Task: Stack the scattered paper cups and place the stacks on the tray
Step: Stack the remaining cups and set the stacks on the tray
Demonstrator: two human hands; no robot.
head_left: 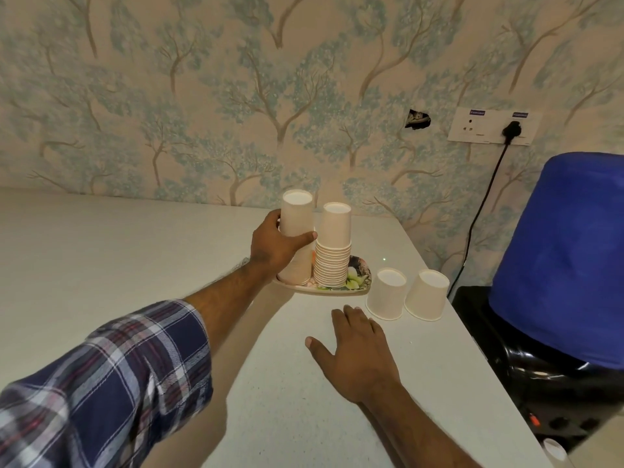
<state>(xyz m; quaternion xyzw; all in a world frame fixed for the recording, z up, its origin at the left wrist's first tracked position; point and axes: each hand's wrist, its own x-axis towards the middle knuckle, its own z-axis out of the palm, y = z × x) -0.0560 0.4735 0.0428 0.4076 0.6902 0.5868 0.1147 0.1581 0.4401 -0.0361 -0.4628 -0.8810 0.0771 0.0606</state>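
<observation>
Paper stack (pixel 297 228) — in left hand (pixel 273 246)

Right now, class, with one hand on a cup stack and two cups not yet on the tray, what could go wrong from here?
1. The left hand grips the tall stack right beside the second stack on the small tray; a nudge could topple either.
2. The two loose cups stand upside down near the table edge; the open right hand reaching over might knock one off.
</observation>
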